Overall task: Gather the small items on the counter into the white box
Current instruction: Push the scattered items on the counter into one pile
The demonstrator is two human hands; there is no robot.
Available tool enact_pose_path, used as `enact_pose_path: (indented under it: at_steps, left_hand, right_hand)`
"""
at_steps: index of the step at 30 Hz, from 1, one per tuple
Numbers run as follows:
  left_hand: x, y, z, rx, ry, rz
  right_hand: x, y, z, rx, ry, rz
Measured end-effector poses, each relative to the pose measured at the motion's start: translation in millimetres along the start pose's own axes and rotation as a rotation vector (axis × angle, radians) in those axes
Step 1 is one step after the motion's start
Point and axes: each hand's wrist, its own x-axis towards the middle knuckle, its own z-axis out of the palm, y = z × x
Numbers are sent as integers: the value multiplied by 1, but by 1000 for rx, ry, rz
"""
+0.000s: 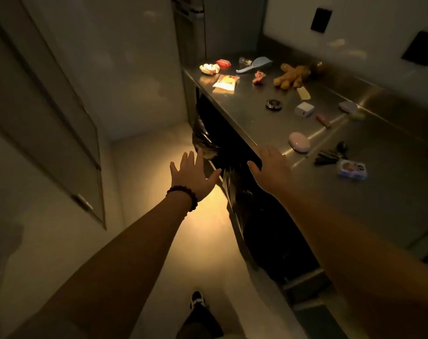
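Small items lie scattered on a steel counter [257, 118] at the right: a brown plush toy [291, 75], a blue slotted spoon [255, 64], a yellow snack packet [226, 83], crumpled wrappers [209, 69], a round black disc [273, 104], a small white box [304, 109], a pink oval case [299, 142], dark keys [330, 155] and a small printed tin [351, 169]. My left hand [193, 176], with a bead bracelet, is spread open above the floor left of the counter. My right hand [273, 171] hovers open over the counter's front edge, holding nothing.
Black bags [235, 192] hang below the counter edge. A raised steel backsplash [355, 77] runs along the wall, with two dark wall plates [320, 20] above. Pale cabinet doors [49, 118] stand at the left. My shoe [197, 300] is on the lit floor.
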Motion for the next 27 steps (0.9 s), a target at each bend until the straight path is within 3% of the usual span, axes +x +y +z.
enact_pose_path:
  at_steps: [12,27]
  left_hand:
    - [168,-48,-10,-39,-14,171]
    - [351,3,24,-32,-88,370]
  right_hand:
    - [144,-19,34,-61,71,180]
    - [294,58,66,-51,124,342]
